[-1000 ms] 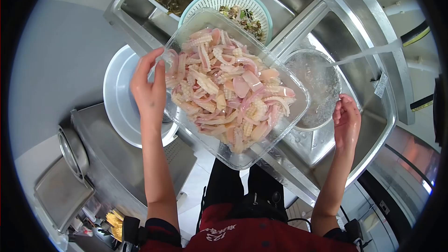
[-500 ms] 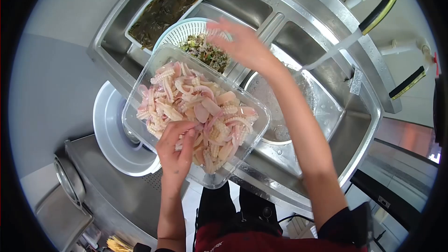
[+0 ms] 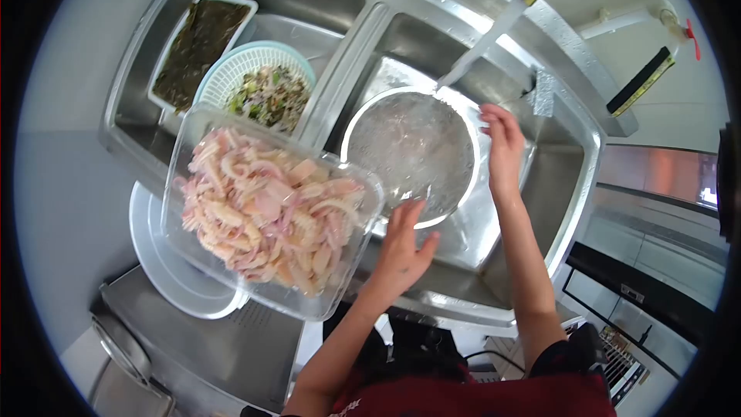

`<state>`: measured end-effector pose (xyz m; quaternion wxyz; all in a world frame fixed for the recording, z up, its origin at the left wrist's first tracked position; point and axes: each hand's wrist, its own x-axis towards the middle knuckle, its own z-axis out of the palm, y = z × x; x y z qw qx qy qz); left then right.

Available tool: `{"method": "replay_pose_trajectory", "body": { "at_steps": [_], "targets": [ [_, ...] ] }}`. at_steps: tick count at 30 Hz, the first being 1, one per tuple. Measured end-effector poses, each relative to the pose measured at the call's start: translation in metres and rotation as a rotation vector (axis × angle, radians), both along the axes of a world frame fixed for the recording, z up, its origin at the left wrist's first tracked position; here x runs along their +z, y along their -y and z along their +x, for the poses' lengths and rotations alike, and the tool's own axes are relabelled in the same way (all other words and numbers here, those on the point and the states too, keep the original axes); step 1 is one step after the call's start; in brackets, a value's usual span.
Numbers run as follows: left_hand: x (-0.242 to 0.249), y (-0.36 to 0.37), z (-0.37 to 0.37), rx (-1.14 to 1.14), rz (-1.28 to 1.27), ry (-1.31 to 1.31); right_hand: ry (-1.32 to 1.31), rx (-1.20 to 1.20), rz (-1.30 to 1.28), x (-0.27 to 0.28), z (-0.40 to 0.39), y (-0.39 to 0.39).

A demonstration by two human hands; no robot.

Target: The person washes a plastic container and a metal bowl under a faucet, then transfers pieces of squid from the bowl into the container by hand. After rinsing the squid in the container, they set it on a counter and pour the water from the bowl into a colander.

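Note:
A round metal basin (image 3: 356,112) of bubbly water stands in the right sink bowl, with water running into it. My left hand (image 3: 400,256) is open at its near rim, thumb held apart from the fingers. Beyond the right side of the basin, my right hand (image 3: 503,150) is open with fingers slightly bent and holding nothing. To the left, a clear plastic tub (image 3: 356,251) rests across the sink's front edge. Pale pink, scored squid pieces (image 3: 266,208) fill much of it.
In the left sink bowl are a pale blue colander (image 3: 212,85) of chopped scraps and a white tray (image 3: 245,19) of dark leafy matter. A large white tub (image 3: 154,251) sits under the clear tub. A hose (image 3: 488,38) hangs over the basin.
My left hand has left the squid pieces and moved right to the basin's near rim. My right hand has swung from above the colander to the basin's right side. The view has shifted right.

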<state>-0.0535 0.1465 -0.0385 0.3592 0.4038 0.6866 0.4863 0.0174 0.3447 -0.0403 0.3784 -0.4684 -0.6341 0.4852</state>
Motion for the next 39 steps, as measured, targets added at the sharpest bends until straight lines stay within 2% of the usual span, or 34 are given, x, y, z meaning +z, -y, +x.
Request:
{"method": "replay_pose_trajectory", "body": {
  "at_steps": [2, 3, 5, 7, 8, 9, 11, 13, 14, 16, 18, 20, 21, 22, 24, 25, 26, 28, 30, 31, 33, 37, 39],
  "targets": [
    [-0.008, -0.005, -0.006, 0.036, -0.026, -0.044, -0.204, -0.177, 0.172, 0.044, 0.002, -0.017],
    [-0.011, -0.006, -0.01, 0.04, -0.035, -0.045, -0.312, -0.158, 0.359, 0.075, -0.006, -0.034],
    [-0.014, -0.006, -0.008, 0.05, -0.088, -0.077, -0.57, -0.169, 0.543, 0.145, -0.032, -0.073],
    [-0.03, -0.006, -0.005, 0.129, -0.03, -0.087, -0.744, -0.059, 0.692, 0.205, -0.057, -0.128],
    [-0.032, -0.009, -0.002, 0.138, -0.07, -0.074, -0.608, -0.164, 0.799, 0.233, -0.079, -0.161],
    [-0.033, -0.012, 0.002, 0.158, -0.077, -0.095, -0.634, -0.156, 0.784, 0.246, -0.096, -0.179],
    [-0.035, -0.023, 0.007, 0.16, 0.001, -0.117, -0.362, 0.053, 0.572, 0.264, -0.125, -0.199],
    [-0.022, -0.029, 0.011, 0.155, 0.027, -0.1, -0.177, -0.109, 0.834, 0.26, -0.143, -0.198],
    [-0.015, -0.032, 0.011, 0.135, 0.053, -0.079, -0.19, -0.096, 0.829, 0.258, -0.15, -0.199],
    [-0.009, -0.029, 0.015, 0.107, 0.037, -0.081, 0.058, -0.369, 1.27, 0.249, -0.155, -0.202],
    [0.003, -0.02, 0.019, 0.049, 0.024, -0.03, 0.061, -0.299, 1.363, 0.241, -0.141, -0.162],
    [0.02, -0.005, 0.016, 0.019, 0.028, -0.012, 0.179, -0.134, 1.58, 0.226, -0.127, -0.089],
    [0.029, 0.003, 0.012, -0.029, 0.028, 0.015, 0.043, 0.089, 1.533, 0.206, -0.125, -0.071],
    [0.04, 0.012, 0.006, -0.021, 0.027, 0.014, -0.231, 0.451, 1.282, 0.178, -0.138, -0.057],
    [0.062, 0.033, -0.01, -0.101, 0.011, 0.22, 0.064, 0.674, 1.198, 0.122, -0.166, -0.016],
    [0.071, 0.043, -0.019, -0.1, 0.012, 0.223, 0.155, 0.81, 1.035, 0.106, -0.184, 0.002],
    [0.079, 0.053, -0.028, -0.082, 0.003, 0.209, 0.171, 0.906, 1.023, 0.07, -0.21, 0.004],
    [0.092, 0.074, -0.049, -0.063, 0.0, 0.192, 0.544, 1.072, 0.979, 0.008, -0.261, 0.01],
    [0.099, 0.097, -0.069, 0.067, 0.141, 0.099, 0.705, 1.224, 0.993, -0.035, -0.304, 0.009],
    [0.102, 0.111, -0.075, 0.064, 0.147, 0.102, 0.713, 1.222, 0.996, -0.056, -0.325, 0.01],
    [0.105, 0.137, -0.086, 0.321, 0.02, 0.242, 1.052, 1.314, 0.924, -0.081, -0.357, 0.012],
    [0.094, 0.163, -0.118, 0.41, 0.073, 0.215, 1.234, 1.455, 0.827, -0.099, -0.385, 0.021],
    [0.091, 0.175, -0.129, 0.536, -0.025, 0.243, 1.188, 1.571, 0.941, -0.102, -0.388, 0.022]
  ]
}}
